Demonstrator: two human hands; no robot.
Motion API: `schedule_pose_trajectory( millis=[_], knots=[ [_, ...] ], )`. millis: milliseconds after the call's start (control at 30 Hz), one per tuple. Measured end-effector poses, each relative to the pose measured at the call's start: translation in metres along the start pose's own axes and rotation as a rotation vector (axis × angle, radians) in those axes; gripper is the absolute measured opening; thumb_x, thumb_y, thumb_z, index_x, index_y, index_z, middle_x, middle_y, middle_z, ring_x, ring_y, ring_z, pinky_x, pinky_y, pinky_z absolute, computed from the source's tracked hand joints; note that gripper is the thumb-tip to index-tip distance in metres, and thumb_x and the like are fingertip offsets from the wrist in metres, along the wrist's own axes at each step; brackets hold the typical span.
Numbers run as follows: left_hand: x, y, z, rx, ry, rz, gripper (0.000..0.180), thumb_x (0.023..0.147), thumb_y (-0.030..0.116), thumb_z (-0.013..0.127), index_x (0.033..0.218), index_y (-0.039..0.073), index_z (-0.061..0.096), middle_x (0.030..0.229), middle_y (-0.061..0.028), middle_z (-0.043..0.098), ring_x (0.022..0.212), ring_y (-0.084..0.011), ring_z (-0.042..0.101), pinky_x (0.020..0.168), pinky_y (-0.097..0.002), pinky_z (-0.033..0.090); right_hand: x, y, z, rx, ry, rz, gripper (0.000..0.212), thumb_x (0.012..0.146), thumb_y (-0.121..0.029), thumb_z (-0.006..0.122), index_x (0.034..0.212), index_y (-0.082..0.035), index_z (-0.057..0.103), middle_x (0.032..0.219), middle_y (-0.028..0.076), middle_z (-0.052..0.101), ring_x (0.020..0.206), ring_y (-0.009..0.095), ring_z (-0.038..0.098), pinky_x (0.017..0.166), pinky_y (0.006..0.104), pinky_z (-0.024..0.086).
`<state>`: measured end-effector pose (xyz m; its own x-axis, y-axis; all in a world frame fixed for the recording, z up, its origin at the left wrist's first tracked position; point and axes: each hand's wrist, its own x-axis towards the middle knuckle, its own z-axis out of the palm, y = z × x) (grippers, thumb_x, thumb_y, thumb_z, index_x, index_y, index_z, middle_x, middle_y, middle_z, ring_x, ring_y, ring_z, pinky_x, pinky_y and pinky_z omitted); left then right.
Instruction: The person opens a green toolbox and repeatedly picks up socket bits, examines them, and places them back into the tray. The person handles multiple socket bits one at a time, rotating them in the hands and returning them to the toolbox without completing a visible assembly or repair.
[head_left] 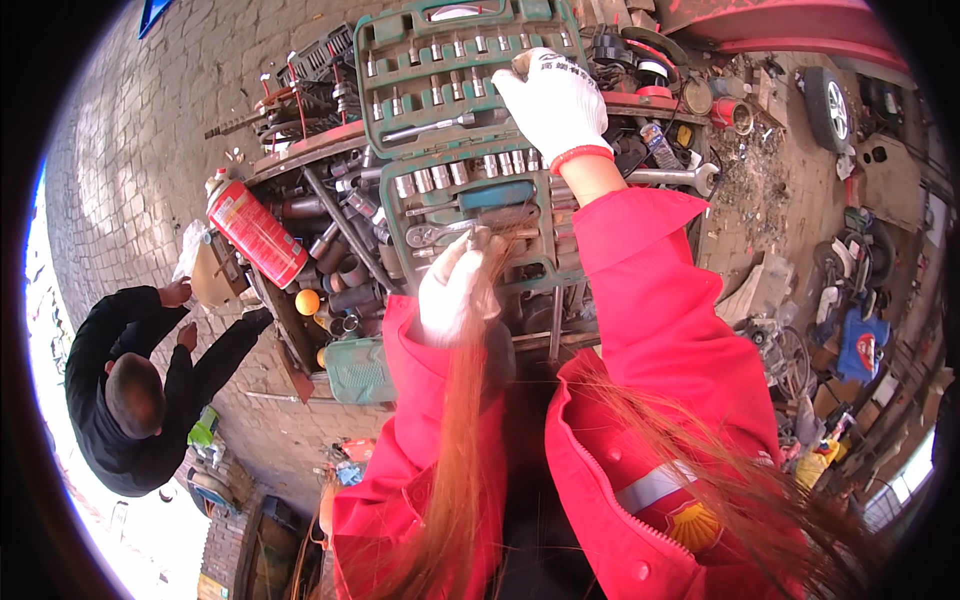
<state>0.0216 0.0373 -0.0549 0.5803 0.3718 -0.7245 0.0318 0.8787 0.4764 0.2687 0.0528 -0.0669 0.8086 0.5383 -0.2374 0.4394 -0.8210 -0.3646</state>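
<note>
An open green socket-set case (400,145) lies across a tool-filled bench, its upper half holding rows of sockets and an extension bar. My right hand (558,108), in a white knit glove with a red cuff, rests over the right side of that upper half with its fingers curled; what the fingertips hold is hidden. Over the lower half, my left hand (452,295) is closed, also in a white glove, and strands of hair partly cover it. Its fingertips are beside a ratchet wrench (428,236). Above that lies a blue-handled screwdriver (497,195).
A red spray can (257,234) and an orange ball (307,302) sit at the bench's left. A large wrench (680,178) juts out on the right. At far left a person in black (125,410) crouches. A wheel (826,110) and scrap line the right side.
</note>
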Motion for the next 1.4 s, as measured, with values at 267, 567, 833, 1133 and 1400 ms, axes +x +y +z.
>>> schedule_pose_trajectory(
  millis=[267, 567, 833, 1133, 1400],
  knots=[
    [0.001, -0.003, -0.002, -0.081, -0.024, -0.002, 0.033, 0.094, 0.021, 0.061, 0.121, 0.002, 0.06, 0.105, -0.0111, 0.071, 0.043, -0.0054, 0.041, 0.039, -0.0213, 0.029, -0.001, 0.017, 0.004, 0.423, 0.113, 0.011, 0.035, 0.08, -0.042, 0.07, 0.096, -0.011, 0.071, 0.093, 0.009, 0.072, 0.089, 0.028, 0.069, 0.081, 0.0393, 0.052],
    [-0.01, 0.008, 0.008, -0.104, 0.013, -0.01, 0.031, 0.095, 0.016, 0.059, 0.122, 0.001, 0.059, 0.101, -0.0116, 0.07, 0.044, -0.0049, 0.042, 0.041, -0.0196, 0.031, -0.083, 0.015, -0.038, 1.53, -0.257, 0.003, 0.017, 0.092, -0.019, 0.069, 0.098, -0.003, 0.064, 0.083, 0.002, 0.067, 0.046, 0.002, 0.044, 0.04, 0.0198, 0.033],
    [-0.057, 0.046, 0.045, -0.008, -0.008, 0.081, 0.041, 0.096, 0.018, 0.057, 0.13, -0.005, 0.051, 0.087, -0.0123, 0.068, 0.043, -0.0096, 0.046, 0.042, -0.0231, 0.036, -0.166, -0.002, -0.059, 1.75, -0.425, 0.269, 0.015, 0.091, -0.012, 0.067, 0.101, -0.001, 0.064, 0.082, 0.004, 0.066, 0.049, 0.005, 0.048, 0.041, 0.0201, 0.034],
    [-0.075, 0.047, 0.057, 0.012, 0.026, 0.214, 0.04, 0.093, 0.007, 0.061, 0.13, -0.009, 0.055, 0.085, -0.0084, 0.065, 0.05, -0.008, 0.05, 0.047, -0.0213, 0.039, -0.183, -0.007, -0.068, 1.463, -0.425, -0.049, 0.018, 0.092, -0.008, 0.064, 0.106, 0.003, 0.066, 0.104, 0.011, 0.069, 0.095, 0.017, 0.065, 0.084, 0.0288, 0.053],
    [-0.086, 0.044, 0.063, 0.068, 0.153, 0.317, 0.042, 0.09, -0.002, 0.06, 0.131, -0.008, 0.053, 0.097, -0.0127, 0.066, 0.057, -0.0078, 0.053, 0.051, -0.0208, 0.041, -0.181, -0.011, -0.078, 1.142, -0.311, -0.165, 0.02, 0.087, -0.011, 0.069, 0.101, 0.004, 0.07, 0.1, 0.013, 0.07, 0.095, 0.019, 0.066, 0.083, 0.0308, 0.053]
  ],
)
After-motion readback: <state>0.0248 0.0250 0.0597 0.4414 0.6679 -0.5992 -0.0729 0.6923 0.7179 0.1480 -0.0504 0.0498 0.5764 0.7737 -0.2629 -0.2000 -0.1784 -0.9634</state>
